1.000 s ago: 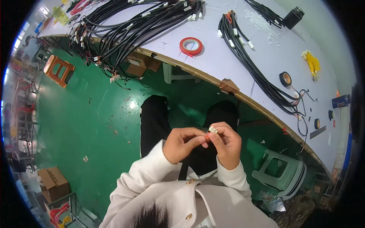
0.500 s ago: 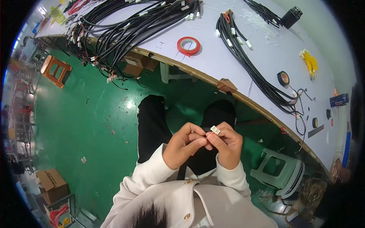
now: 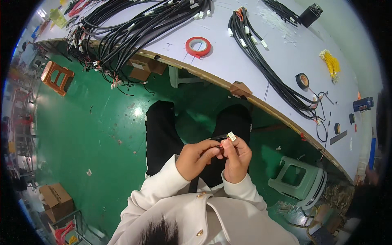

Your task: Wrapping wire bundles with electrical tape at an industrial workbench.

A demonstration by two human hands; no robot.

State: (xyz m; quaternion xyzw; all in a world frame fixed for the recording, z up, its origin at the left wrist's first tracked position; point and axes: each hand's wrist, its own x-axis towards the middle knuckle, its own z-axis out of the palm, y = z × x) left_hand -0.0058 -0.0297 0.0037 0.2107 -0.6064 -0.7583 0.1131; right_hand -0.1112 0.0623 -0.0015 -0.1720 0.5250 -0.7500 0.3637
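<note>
Above my lap, both hands are close together on one wired connector. A small white plug connector (image 3: 232, 136) with thin red and orange wires sticks up from the fingers of my right hand (image 3: 237, 161), which pinches it between thumb and forefinger. My left hand (image 3: 197, 159) is closed on the wires just behind the connector, its fingertips touching those of my right hand. Part of a black cable (image 3: 219, 137) shows beyond the left fingers; the rest of it is hidden by my hands.
On the white table (image 3: 228, 36) lie bundled black cables (image 3: 269, 69), a larger cable heap (image 3: 143, 28), red tape (image 3: 198, 47), black tape (image 3: 302, 81) and yellow wires (image 3: 330, 65). Green stools (image 3: 296, 177), an orange stool (image 3: 57, 77) and a cardboard box (image 3: 57, 200) stand on the floor.
My right hand has shifted slightly left and turned, so the connector now stands more upright. More black cable shows behind the fingers. The whole view has moved a little.
</note>
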